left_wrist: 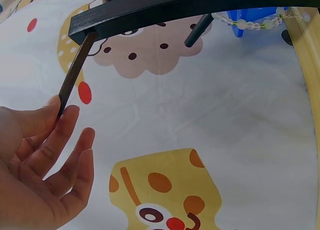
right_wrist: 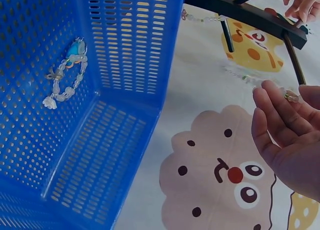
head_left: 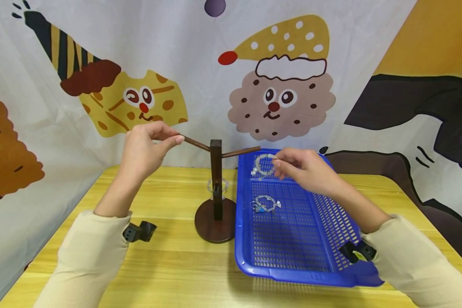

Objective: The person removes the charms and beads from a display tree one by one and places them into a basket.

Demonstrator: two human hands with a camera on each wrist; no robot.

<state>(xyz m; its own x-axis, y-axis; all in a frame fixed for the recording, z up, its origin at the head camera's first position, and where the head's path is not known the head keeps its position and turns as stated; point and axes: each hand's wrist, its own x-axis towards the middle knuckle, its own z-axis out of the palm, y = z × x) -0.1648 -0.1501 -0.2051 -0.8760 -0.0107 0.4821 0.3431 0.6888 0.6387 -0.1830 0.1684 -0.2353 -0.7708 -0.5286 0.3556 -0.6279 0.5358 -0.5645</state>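
Observation:
A dark wooden stand [head_left: 217,171] with a round base [head_left: 205,224] has pegs sticking out from its post. My left hand [head_left: 144,147] pinches the tip of its upper left peg [left_wrist: 75,73] between thumb and fingers. My right hand [head_left: 309,171] holds a clear beaded bracelet [head_left: 259,164] by one side, just below and right of the upper right peg [head_left: 240,152]. That peg is bare. Lower on the stand hangs another beaded bracelet [head_left: 226,185]. A bracelet with a blue charm and a white flower charm [right_wrist: 64,96] lies in the blue basket [head_left: 241,256].
The basket stands right of the stand on a light wooden table [head_left: 158,261], beneath my right forearm. Behind the table hangs a white cloth [head_left: 204,98] printed with cartoon biscuits and cheese.

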